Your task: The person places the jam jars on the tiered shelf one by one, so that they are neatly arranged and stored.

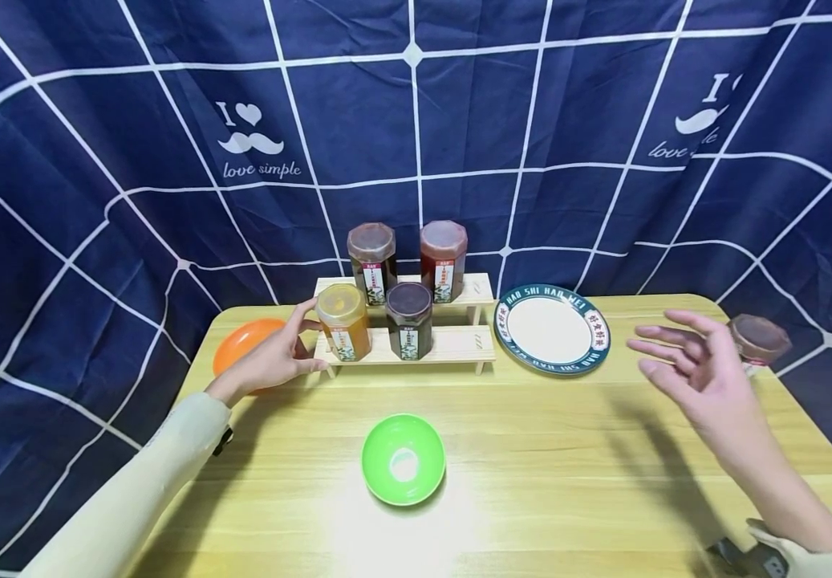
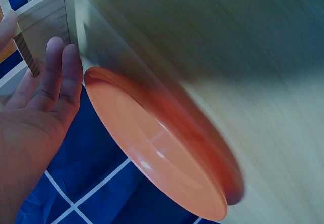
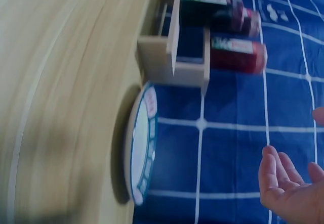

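Note:
My left hand [image 1: 274,353] is at the left end of a two-step wooden rack [image 1: 455,343]. Its fingers are extended around the rack's end, beside a jar of yellow-orange contents [image 1: 344,321]; firm contact is unclear. A dark jar [image 1: 410,319] stands next to that one on the lower step. Two more jars, one dark [image 1: 373,261] and one red [image 1: 444,261], occupy the upper step. Raised over the table's right side, my right hand [image 1: 704,373] has spread, loosely bent fingers and holds nothing. Partly hidden behind it is another jar with a brownish lid [image 1: 758,337].
An orange plate [image 2: 157,143] lies left of the rack, partly covered by my left arm in the head view. A white plate with a dark green rim [image 1: 504,329] lies right of the rack. In front is a green bowl [image 1: 379,461]. A blue curtain [image 1: 473,120] hangs behind.

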`<action>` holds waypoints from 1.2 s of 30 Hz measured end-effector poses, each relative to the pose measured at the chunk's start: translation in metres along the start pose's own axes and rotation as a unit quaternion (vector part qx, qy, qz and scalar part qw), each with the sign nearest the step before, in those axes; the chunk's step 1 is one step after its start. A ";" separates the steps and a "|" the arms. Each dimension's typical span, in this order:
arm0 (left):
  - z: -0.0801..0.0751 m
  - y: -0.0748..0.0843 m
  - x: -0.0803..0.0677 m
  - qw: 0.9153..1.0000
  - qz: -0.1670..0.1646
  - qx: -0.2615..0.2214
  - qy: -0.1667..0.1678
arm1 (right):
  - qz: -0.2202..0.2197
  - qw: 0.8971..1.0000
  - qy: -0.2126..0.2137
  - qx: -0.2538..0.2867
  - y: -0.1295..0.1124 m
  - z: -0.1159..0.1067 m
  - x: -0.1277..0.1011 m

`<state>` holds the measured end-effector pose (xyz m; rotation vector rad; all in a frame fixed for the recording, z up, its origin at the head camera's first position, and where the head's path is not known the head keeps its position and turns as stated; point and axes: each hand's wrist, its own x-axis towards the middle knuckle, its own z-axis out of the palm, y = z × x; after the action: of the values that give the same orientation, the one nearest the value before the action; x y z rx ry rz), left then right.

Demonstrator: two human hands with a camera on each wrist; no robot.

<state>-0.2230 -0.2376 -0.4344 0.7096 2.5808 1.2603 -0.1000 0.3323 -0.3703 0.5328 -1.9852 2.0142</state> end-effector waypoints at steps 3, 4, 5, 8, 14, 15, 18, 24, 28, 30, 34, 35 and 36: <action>0.000 0.000 -0.001 1.000 0.005 0.002 0.003 | -0.007 1.000 0.026 0.012 -0.001 -0.017 -0.005; 0.000 0.000 -0.001 1.000 0.006 0.003 0.004 | -0.007 0.999 0.039 0.018 -0.001 -0.022 -0.007; 0.000 0.000 -0.001 1.000 0.009 0.003 0.005 | -0.008 0.998 0.050 0.023 0.000 -0.028 -0.010; 0.001 0.000 -0.001 1.000 0.011 0.003 0.007 | -0.003 0.996 0.085 0.026 0.001 -0.045 -0.019; 0.001 0.002 -0.001 1.000 0.006 -0.004 0.005 | 0.019 0.985 0.172 -0.012 0.005 -0.081 -0.035; 0.001 0.002 -0.001 1.000 0.005 -0.003 0.005 | 0.023 0.982 0.188 -0.024 0.006 -0.086 -0.036; 0.001 0.002 -0.001 1.000 0.006 0.000 0.007 | 0.031 0.973 0.225 -0.053 0.012 -0.102 -0.039; 0.000 0.001 -0.002 1.000 0.007 0.001 0.005 | 0.058 0.969 0.229 -0.067 0.030 -0.131 -0.040; 0.000 0.001 -0.002 1.000 0.001 -0.003 0.002 | 0.079 0.964 0.223 -0.118 0.039 -0.149 -0.036; 0.001 0.002 -0.002 1.000 0.000 -0.003 0.003 | 0.087 0.964 0.206 -0.143 0.042 -0.158 -0.033; 0.001 0.001 -0.002 1.000 0.002 0.001 0.005 | 0.109 0.966 0.143 -0.183 0.050 -0.174 -0.026; 0.001 0.001 -0.002 1.000 0.003 0.001 0.006 | 0.114 0.964 0.122 -0.205 0.052 -0.178 -0.024; 0.001 0.001 -0.002 1.000 0.003 0.003 0.007 | 0.118 0.964 0.103 -0.214 0.054 -0.182 -0.021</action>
<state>-0.2204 -0.2374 -0.4341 0.7138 2.5958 1.2638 -0.1180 0.5132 -0.4276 -0.0077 -2.3376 1.5973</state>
